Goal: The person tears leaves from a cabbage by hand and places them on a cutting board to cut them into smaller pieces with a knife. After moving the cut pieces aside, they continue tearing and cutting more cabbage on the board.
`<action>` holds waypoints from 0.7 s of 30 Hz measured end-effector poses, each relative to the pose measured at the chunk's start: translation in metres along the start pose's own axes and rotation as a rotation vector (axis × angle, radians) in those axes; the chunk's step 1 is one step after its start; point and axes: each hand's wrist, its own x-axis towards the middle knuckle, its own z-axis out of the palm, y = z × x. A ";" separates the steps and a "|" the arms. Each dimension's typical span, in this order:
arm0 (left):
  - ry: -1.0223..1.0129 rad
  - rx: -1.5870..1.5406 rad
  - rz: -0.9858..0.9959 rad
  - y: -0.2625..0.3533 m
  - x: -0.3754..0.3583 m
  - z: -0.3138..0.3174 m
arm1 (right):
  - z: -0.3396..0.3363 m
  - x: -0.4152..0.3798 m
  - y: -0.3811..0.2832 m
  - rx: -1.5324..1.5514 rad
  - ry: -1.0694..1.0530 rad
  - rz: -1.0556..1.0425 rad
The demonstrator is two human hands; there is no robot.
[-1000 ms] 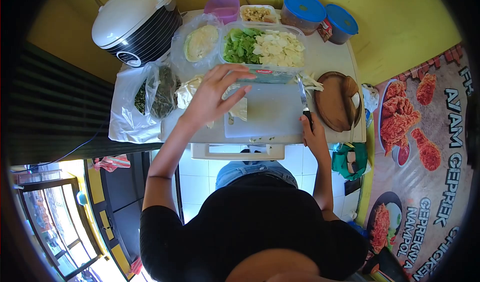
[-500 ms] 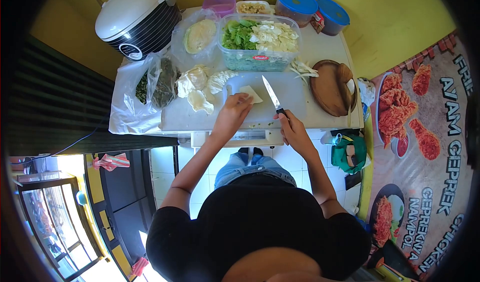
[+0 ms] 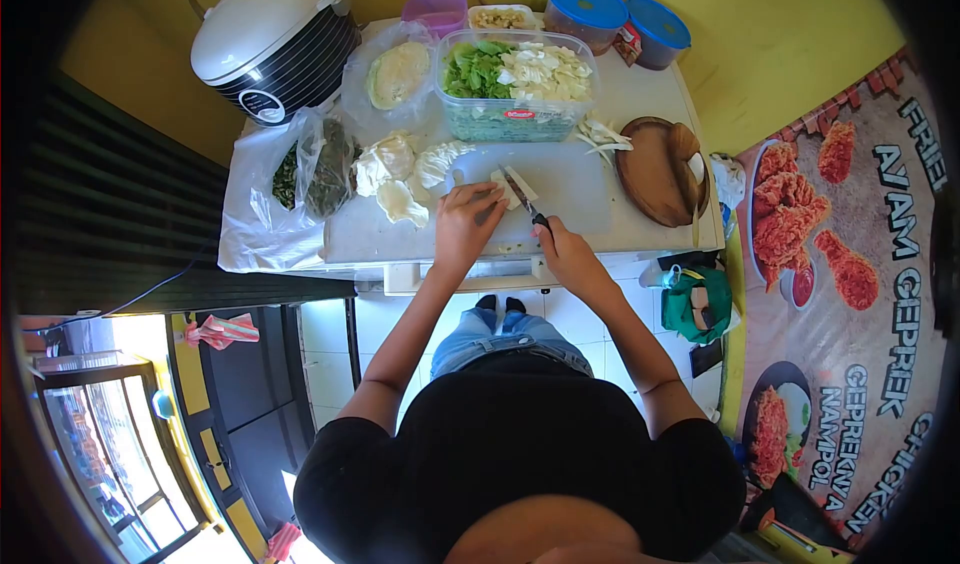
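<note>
My right hand (image 3: 572,256) is closed round the black handle of a kitchen knife (image 3: 518,186), its blade pointing up and left across a pale piece of cabbage (image 3: 506,191). A strip of cabbage (image 3: 525,183) lies on the blade's right side. The fingertips of my left hand (image 3: 467,222) press on the cabbage just left of the blade. Beneath it all is a translucent white cutting board (image 3: 575,192). Cabbage leaves (image 3: 390,169) are heaped to the left of the board.
Behind the board stands a clear tub (image 3: 517,122) of chopped greens and cabbage. A cut cabbage (image 3: 400,76) sits in plastic, near a rice cooker (image 3: 275,44). At right are cabbage strips (image 3: 605,134), a wooden mortar (image 3: 650,174) and blue-lidded containers (image 3: 592,4).
The knife has moved left and down onto the cabbage, which is now in two parts. My right hand has come closer to my left, which stays near its place.
</note>
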 end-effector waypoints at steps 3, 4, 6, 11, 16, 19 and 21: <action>0.032 -0.043 -0.009 -0.002 -0.002 0.002 | -0.004 0.001 -0.007 -0.117 -0.040 0.035; 0.041 -0.060 -0.009 -0.002 -0.003 0.003 | -0.004 0.001 -0.009 -0.117 -0.042 0.037; 0.039 -0.069 -0.015 -0.002 -0.004 0.004 | -0.003 0.000 -0.012 -0.202 -0.039 0.036; 0.039 -0.088 -0.015 -0.002 -0.005 0.002 | 0.004 0.000 -0.020 -0.291 -0.049 0.061; 0.020 -0.069 -0.025 -0.001 -0.005 0.002 | 0.008 0.015 -0.021 -0.306 -0.051 0.088; 0.039 -0.043 -0.027 -0.001 -0.005 0.002 | 0.007 0.009 -0.022 -0.328 -0.040 0.084; 0.036 -0.049 -0.034 0.000 -0.003 0.000 | -0.002 -0.015 -0.027 -0.285 -0.060 0.114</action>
